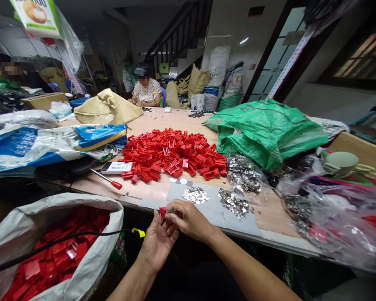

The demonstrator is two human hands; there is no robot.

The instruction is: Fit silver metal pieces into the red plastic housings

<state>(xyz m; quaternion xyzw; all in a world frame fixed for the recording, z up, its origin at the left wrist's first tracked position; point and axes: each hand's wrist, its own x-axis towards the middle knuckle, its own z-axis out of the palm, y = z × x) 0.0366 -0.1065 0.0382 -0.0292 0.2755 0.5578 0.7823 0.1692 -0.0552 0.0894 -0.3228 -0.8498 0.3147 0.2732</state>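
A small red plastic part (162,212) is held up at the table's near edge. My left hand (159,240), palm turned up, pinches it at the thumb and fingertips. From the right, my right hand (189,218) reaches to the same part with its fingers curled in a pinch; whatever lies between them is hidden. Just beyond my hands, a pile of small shiny metal pieces (195,195) lies on a grey sheet (211,214), and a second metal pile (235,203) is to its right. Farther back spreads a large heap of red plastic parts (172,154).
A white sack (114,211) of red parts stands at lower left, a black cable (90,233) across it. A red-handled tool (108,179) lies beside a white box (116,167). Green sacking (269,129) and plastic bags (338,217) occupy the right. A person (146,90) sits across the table.
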